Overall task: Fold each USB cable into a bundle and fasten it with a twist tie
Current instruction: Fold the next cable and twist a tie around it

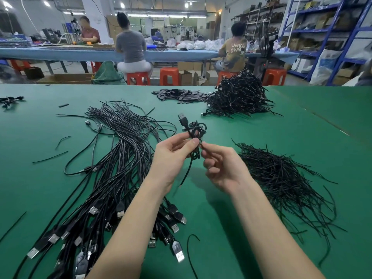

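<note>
My left hand pinches a black USB cable bundle above the green table, its loops and USB plug sticking up past my thumb. A loose tail of that cable hangs down between my hands. Close on the right, my right hand holds the end of a thin black twist tie at the bundle's waist. A spread of unfolded USB cables lies to the left, plugs toward me. A heap of loose twist ties lies to the right.
A pile of tied bundles sits at the far right of the green table, with small black flat parts beside it. Stray ties lie scattered. Behind the table, people sit on orange stools at a blue bench; shelving stands far right.
</note>
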